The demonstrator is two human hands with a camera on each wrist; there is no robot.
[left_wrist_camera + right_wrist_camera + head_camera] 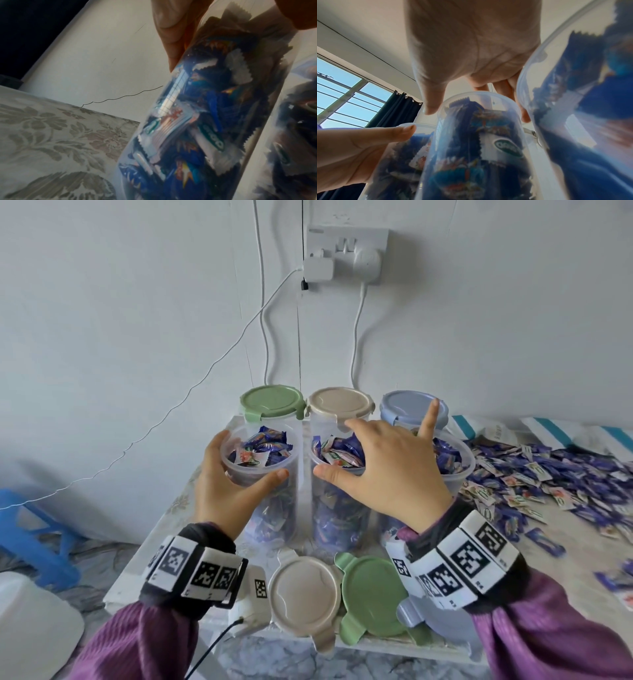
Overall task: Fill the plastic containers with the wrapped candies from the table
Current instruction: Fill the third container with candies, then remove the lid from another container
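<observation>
On the patterned table (178, 501), beside a broad spread of loose wrapped candies (548, 484), three clear plastic containers stand upright in a row, open mouths up, all packed with candies. Over the middle container (337, 508) the right hand (387, 470) hovers palm down, fingers splayed and holding nothing. At the left container (263, 501) the left hand (226, 491) wraps the upper wall, thumb in front, fingers behind. Nearest lie three loose lids, beige (305, 594), green (373, 594) and blue (411, 616).

Six containers (260, 470): three open, three lidded; three loose lids (305, 594); two hands (222, 494).
</observation>
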